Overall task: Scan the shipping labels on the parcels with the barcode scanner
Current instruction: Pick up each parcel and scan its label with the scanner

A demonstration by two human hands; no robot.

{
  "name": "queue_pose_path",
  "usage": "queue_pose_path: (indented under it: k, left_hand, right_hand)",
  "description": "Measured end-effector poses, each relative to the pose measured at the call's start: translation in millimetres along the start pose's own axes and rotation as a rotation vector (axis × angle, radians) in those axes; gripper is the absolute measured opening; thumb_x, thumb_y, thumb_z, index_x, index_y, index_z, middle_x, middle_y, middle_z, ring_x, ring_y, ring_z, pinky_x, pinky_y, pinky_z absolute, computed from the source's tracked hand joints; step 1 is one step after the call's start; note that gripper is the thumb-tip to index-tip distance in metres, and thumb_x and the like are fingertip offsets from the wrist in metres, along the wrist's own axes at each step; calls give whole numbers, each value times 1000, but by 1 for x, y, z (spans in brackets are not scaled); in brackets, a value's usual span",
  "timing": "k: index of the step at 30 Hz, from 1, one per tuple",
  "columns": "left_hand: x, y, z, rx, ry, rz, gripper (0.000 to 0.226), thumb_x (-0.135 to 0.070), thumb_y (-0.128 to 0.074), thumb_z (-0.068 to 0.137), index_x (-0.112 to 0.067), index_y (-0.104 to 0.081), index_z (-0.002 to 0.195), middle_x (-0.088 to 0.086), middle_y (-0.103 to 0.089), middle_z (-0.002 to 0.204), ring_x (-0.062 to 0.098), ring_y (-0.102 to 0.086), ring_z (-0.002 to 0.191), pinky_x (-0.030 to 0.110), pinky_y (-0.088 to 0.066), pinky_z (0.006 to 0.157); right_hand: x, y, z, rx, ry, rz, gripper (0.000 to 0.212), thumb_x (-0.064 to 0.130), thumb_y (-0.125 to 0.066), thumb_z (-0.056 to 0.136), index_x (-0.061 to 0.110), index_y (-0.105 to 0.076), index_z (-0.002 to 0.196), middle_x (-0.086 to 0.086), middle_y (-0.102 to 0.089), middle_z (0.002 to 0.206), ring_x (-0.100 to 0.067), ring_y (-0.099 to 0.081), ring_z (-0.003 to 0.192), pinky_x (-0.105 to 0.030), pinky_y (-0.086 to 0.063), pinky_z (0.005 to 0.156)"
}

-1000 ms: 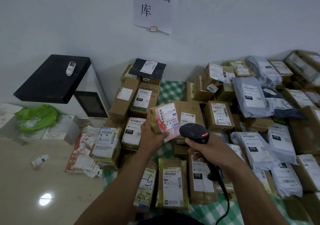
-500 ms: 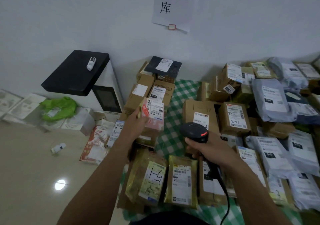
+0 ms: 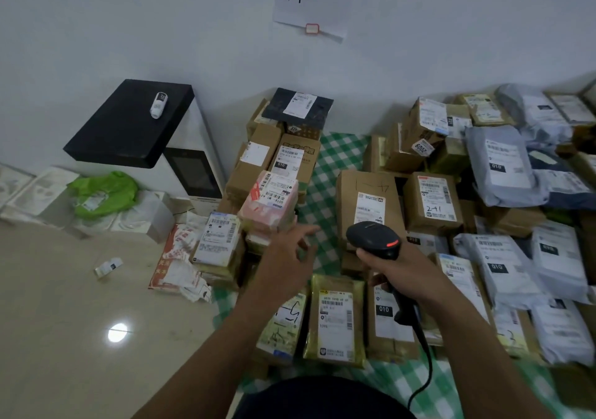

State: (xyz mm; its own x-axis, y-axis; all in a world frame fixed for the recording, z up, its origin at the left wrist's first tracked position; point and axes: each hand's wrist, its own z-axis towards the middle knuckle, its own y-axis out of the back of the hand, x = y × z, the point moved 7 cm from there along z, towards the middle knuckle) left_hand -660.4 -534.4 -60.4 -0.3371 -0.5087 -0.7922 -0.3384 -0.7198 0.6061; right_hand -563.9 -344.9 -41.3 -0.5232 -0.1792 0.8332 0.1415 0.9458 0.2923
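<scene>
Green checked cloth on tiled floor, white wall behind. Pink parcel now stacked left; left hand empty, fingers spread; right hand grips scanner.

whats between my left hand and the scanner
Only bare green checked cloth lies between the left hand and the barcode scanner, as the head view shows.
</scene>
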Motion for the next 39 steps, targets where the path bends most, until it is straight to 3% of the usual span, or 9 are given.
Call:
queue_pose_path:
  k: [3, 6, 12, 19, 25, 28, 31, 35, 39]
  left_hand:
    - [19, -52, -22, 306, 100, 144, 61, -30, -77, 92, -33, -50, 146, -9, -52, 143, 12, -55, 126, 28, -46, 107]
    - [45, -94, -31, 569, 129, 273, 106, -32, -91, 75, -26, -29, 160, -1, -30, 165, 22, -25, 152, 37, -26, 122]
    - [74, -138, -37, 930, 2, 789, 162, -55, -97, 53, -21, 19, 161, 17, 5, 171, 37, 12, 157, 66, 3, 123]
    - [60, -129, -52, 730, -64, 703, 158, -54, -97, 54, -16, 13, 162, 14, -5, 167, 37, -2, 155, 58, 0, 126]
    - [62, -110, -72, 446, -102, 483, 138, -34, -96, 63, -25, 0, 163, 0, 0, 161, 30, 3, 155, 51, -44, 115]
    - [64, -107, -73, 374, -89, 358, 128, -19, -96, 63, -32, -12, 158, 0, -3, 159, 30, -20, 150, 45, -55, 104]
    - [70, -105, -73, 296, 14, 196, 118, -9, -95, 63, -36, -21, 151, 1, -6, 165, 28, -39, 143, 40, -56, 102]
    - [70, -94, -75, 169, 222, -198, 109, -17, -89, 78, -42, -19, 158, -16, -56, 136, 3, -59, 123, 21, -54, 96]
    - [41, -68, -71, 15, 96, -186, 88, -17, -84, 83, -58, -32, 141, -32, -51, 129, -21, -45, 121, 4, -39, 98]
  right_hand:
    - [-17, 0, -2, -12, -26, 5, 19, 36, -74, 95, 36, -69, 113, 5, -79, 88, -17, -77, 75, -30, -55, 68]
    - [-34, 0, -5, -18, -60, 3, 17, 36, -75, 94, 31, -71, 110, 1, -79, 89, -21, -77, 78, -37, -57, 74]
    - [-63, 1, -10, -28, -143, 10, 19, 35, -76, 94, 26, -71, 110, -4, -79, 91, -25, -77, 80, -36, -59, 74]
    - [-79, 5, -11, -50, -157, 35, 24, 36, -76, 94, 30, -68, 117, -2, -79, 94, -23, -78, 81, -31, -57, 71]
    - [-87, -8, -7, -139, -127, 38, 32, 36, -77, 92, 35, -62, 120, 3, -71, 101, -17, -68, 92, -37, -61, 80]
    - [-89, -16, -3, -169, -106, 42, 40, 39, -78, 91, 32, -63, 128, 12, -66, 97, -11, -63, 94, -51, -57, 98]
    - [-87, -21, -4, -144, -114, 34, 38, 44, -77, 91, 37, -60, 124, 13, -67, 107, -12, -65, 97, -49, -61, 92]
    - [-76, -17, -8, -150, -63, 107, 22, 38, -75, 95, 40, -62, 113, 0, -70, 109, -14, -65, 92, -46, -63, 84]
    - [-61, 2, -13, -206, -36, 122, 16, 41, -76, 93, 46, -65, 104, -1, -73, 104, -21, -69, 94, -49, -62, 87]
